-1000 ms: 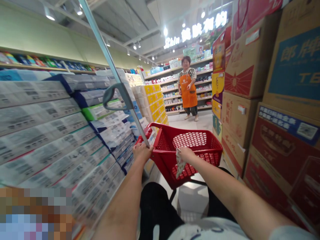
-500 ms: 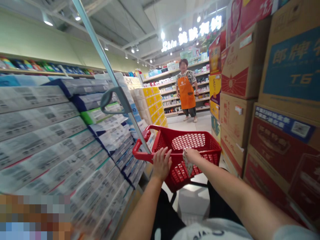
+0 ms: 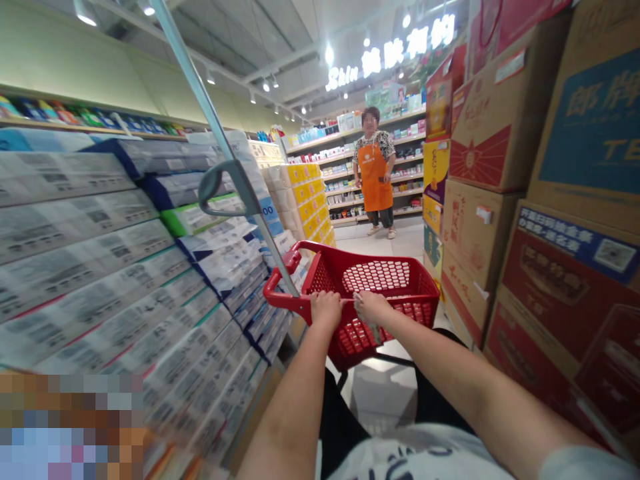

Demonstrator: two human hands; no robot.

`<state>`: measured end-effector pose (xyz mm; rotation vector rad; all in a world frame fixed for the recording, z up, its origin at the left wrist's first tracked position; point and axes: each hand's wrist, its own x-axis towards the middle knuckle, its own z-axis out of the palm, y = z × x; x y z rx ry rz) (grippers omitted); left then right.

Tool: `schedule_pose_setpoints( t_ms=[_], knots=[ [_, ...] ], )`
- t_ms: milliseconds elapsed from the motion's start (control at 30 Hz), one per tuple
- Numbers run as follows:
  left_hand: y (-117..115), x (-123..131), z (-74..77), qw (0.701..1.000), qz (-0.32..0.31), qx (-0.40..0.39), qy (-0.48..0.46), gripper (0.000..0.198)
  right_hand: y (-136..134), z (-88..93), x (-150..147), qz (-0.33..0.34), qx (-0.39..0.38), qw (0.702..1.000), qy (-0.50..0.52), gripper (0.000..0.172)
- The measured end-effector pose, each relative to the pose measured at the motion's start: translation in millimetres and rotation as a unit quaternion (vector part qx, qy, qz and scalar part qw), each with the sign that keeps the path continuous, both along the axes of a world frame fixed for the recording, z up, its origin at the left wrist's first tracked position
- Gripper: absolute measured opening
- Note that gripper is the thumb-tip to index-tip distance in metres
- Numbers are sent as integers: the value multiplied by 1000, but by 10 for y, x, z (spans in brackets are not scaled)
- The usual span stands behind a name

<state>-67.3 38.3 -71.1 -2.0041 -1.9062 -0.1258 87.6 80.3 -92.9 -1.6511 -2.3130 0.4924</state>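
Fingers [image 3: 332,301] of the left hand [image 3: 326,311] are now curled shut over the near rim of the red perforated plastic shopping basket [image 3: 395,275]; half a second ago they were spread open there. Just beside it, the right hand [image 3: 370,307] rests on that rim, pinching a small patterned packet [image 3: 377,331]. The basket stands in the aisle between wrapped tissue packs [image 3: 100,267] and brown cardboard cartons [image 3: 500,133].

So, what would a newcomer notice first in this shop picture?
A red plastic mesh basket sits at centre, with the left hand gripping its near rim and the right hand pinching a small pale packet. Beyond it, a person in an orange apron stands at the aisle's far end, between stacked white tissue packs on the left and brown cardboard boxes on the right.
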Motion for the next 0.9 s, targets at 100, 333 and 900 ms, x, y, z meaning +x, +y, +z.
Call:
schedule_pose_setpoints(
  t_ms=[100,333,900],
  knots=[
    [-60,-6,18,1000,-9,1,-2,38,-25,-39,-59,31,29,999,20,27],
    [-63,41,29,1000,15,-12,-7,37,156,-78,337,-24,-13,1000,-5,27],
    [-52,53,29,1000,-2,-3,-19,35,139,145,-167,22,-24,999,-3,19]
  ],
)
